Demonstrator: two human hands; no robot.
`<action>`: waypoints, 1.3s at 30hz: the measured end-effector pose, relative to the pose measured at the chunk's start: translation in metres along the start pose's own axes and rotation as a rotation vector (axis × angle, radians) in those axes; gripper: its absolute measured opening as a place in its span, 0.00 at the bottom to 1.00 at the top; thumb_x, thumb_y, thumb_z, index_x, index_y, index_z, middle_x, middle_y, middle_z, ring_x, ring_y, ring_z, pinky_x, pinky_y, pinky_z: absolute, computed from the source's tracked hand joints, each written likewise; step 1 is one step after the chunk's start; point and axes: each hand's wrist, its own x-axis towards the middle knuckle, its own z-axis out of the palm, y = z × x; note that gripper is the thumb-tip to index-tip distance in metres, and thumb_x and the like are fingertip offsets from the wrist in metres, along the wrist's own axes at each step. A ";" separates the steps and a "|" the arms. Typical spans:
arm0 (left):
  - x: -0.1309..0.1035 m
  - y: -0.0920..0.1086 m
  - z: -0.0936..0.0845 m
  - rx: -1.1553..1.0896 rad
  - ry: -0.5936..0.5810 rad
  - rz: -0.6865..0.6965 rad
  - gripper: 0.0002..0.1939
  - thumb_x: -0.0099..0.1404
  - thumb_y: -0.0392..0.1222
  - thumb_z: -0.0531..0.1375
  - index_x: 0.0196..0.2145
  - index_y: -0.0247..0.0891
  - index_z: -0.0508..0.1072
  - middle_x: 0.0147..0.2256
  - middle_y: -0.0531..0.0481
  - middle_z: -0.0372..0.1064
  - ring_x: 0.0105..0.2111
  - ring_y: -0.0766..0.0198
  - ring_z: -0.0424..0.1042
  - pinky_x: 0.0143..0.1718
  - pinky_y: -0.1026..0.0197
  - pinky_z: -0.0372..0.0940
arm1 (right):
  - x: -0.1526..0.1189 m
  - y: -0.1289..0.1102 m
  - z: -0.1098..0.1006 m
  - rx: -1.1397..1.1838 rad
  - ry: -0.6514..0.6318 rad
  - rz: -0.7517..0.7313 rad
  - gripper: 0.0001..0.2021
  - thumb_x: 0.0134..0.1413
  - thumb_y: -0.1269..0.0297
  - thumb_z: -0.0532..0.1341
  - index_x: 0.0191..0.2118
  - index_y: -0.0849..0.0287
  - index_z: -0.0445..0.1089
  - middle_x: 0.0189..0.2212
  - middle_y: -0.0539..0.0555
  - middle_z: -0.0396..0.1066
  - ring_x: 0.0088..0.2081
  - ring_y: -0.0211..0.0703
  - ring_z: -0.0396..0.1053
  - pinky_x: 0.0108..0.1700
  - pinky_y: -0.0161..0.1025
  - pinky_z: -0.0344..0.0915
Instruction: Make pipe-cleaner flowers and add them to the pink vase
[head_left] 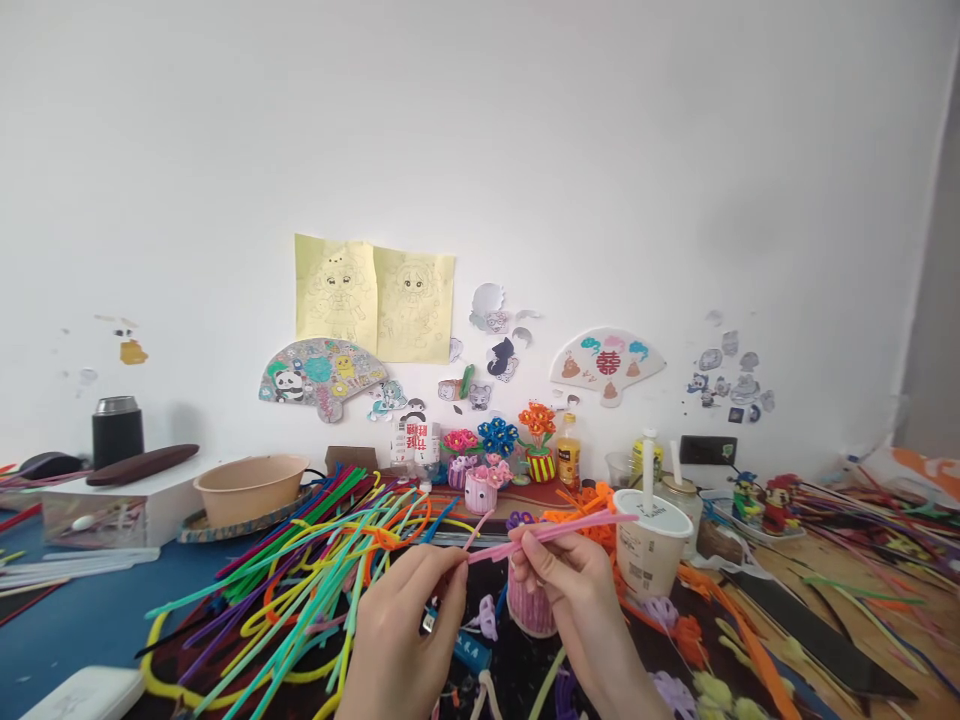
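Observation:
Several pink pipe cleaners (600, 522) are stretched between my two hands above the middle of the table. My left hand (401, 622) pinches their left end between thumb and fingers, and one short end sticks up beside the fingertips. My right hand (576, 600) grips them farther along, with the long ends pointing right toward a white lidded cup (654, 555). Behind my right hand stands a pink ribbed pot (529, 608), partly hidden. Lower down, between the hands, lies a blue tube (472, 652) near a small lilac pipe-cleaner piece (487, 618).
Loose turquoise pipe cleaners (300, 610) spread over the left. Pipe-cleaner flowers in pots, including an orange bunch (537, 425), line the wall. A beige bowl (251, 490) stands at left. A dark flat strip (817, 632) and orange pipe cleaners (739, 625) lie at right.

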 end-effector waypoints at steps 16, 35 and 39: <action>-0.007 -0.004 0.007 -0.019 -0.029 -0.147 0.07 0.63 0.35 0.55 0.31 0.38 0.73 0.24 0.54 0.73 0.21 0.69 0.71 0.25 0.71 0.65 | -0.001 0.006 0.002 -0.050 0.054 -0.046 0.13 0.36 0.58 0.74 0.26 0.63 0.79 0.17 0.52 0.72 0.19 0.35 0.66 0.21 0.31 0.60; -0.001 0.008 0.001 -0.470 -0.342 -0.491 0.11 0.62 0.44 0.56 0.30 0.37 0.75 0.20 0.53 0.68 0.21 0.68 0.67 0.23 0.71 0.62 | 0.007 0.004 -0.011 0.025 0.060 0.025 0.18 0.28 0.54 0.76 0.20 0.65 0.76 0.13 0.52 0.69 0.16 0.31 0.63 0.19 0.27 0.56; 0.003 0.012 0.000 -0.539 -0.353 -0.543 0.10 0.61 0.44 0.57 0.28 0.36 0.75 0.21 0.52 0.68 0.21 0.68 0.67 0.23 0.71 0.61 | 0.007 0.003 -0.011 0.033 0.058 0.032 0.18 0.28 0.55 0.76 0.20 0.66 0.76 0.13 0.52 0.69 0.15 0.30 0.62 0.19 0.27 0.55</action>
